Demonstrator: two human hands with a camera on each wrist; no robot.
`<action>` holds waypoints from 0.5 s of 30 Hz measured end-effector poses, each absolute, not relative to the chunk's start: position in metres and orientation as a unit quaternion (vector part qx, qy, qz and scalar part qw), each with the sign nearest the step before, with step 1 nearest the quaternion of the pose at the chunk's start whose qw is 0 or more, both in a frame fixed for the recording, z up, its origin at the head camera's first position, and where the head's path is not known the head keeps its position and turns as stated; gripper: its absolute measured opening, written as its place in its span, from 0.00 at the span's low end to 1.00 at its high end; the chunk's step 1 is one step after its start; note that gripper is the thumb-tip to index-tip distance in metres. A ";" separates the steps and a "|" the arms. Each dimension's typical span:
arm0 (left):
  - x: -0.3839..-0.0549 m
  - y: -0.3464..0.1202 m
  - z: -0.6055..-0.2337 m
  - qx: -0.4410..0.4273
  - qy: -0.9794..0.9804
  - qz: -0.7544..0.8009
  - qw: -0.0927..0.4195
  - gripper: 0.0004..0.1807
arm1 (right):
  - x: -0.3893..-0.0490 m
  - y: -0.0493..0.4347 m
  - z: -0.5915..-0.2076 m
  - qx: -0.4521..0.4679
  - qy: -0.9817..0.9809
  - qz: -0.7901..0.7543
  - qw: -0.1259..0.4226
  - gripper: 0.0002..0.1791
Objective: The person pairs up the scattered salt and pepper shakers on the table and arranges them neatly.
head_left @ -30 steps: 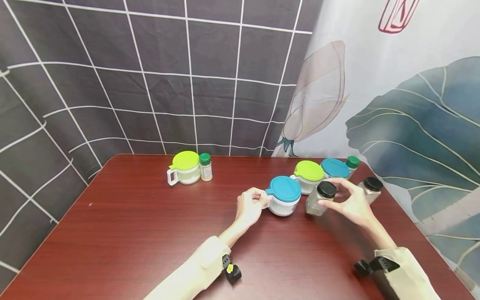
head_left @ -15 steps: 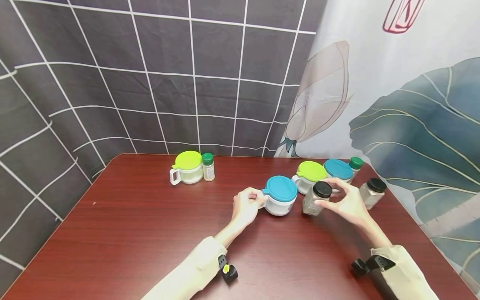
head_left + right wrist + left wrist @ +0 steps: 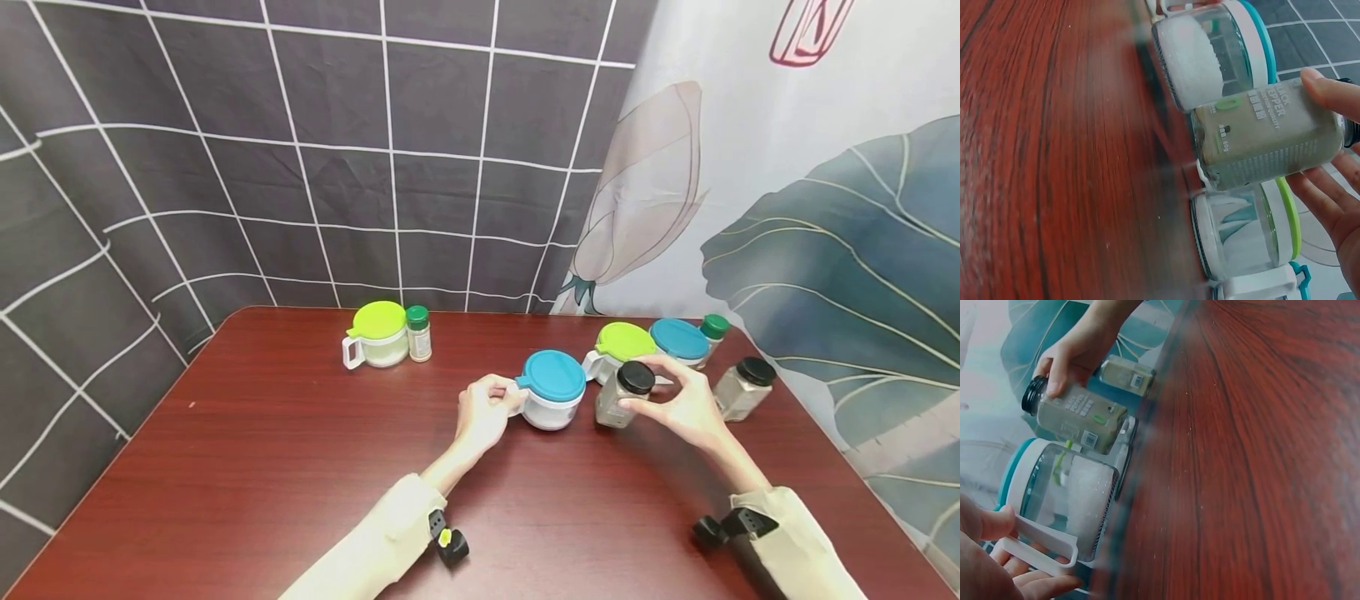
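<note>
My left hand [image 3: 482, 415] pinches the white handle of a blue-lidded glass seasoning jar [image 3: 553, 383]. White granules [image 3: 1090, 494] show inside that jar in the left wrist view. Thumb and fingers of my right hand [image 3: 684, 407] grip a black-capped pepper jar [image 3: 619, 398] near its top. Its label reads black pepper in the right wrist view, where the pepper jar [image 3: 1266, 134] overlaps the blue-lidded one. Both jars stand nearly upright, side by side, close over the tabletop.
Behind the right hand are a green-lidded jar [image 3: 624, 343], another blue-lidded jar [image 3: 678, 340] and a green-capped shaker [image 3: 714, 327]. A second black-capped jar [image 3: 742, 390] stands right. Farther left, another green-lidded jar [image 3: 381, 335] and shaker [image 3: 419, 335] stand near the table's [image 3: 285, 467] back edge.
Both hands have shifted a little to the left together, carrying the blue-lidded jar and the pepper jar away from the jars at the right. The head view has turned slightly left.
</note>
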State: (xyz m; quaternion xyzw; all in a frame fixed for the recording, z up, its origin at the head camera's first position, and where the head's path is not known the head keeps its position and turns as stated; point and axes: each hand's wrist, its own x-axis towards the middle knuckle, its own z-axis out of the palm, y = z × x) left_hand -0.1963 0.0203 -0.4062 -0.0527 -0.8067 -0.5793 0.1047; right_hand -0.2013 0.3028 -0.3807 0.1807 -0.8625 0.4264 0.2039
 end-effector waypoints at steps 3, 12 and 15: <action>-0.196 0.018 -0.406 -0.049 -0.808 -0.577 0.107 0.09 | -0.198 0.295 -0.374 0.184 -0.859 0.432 0.202 0.31; -0.197 0.012 -0.407 -0.036 -0.811 -0.575 0.107 0.09 | -0.213 0.296 -0.390 0.192 -0.859 0.441 0.178 0.33; -0.197 0.010 -0.408 -0.034 -0.811 -0.574 0.108 0.09 | -0.215 0.292 -0.391 0.197 -0.855 0.448 0.170 0.32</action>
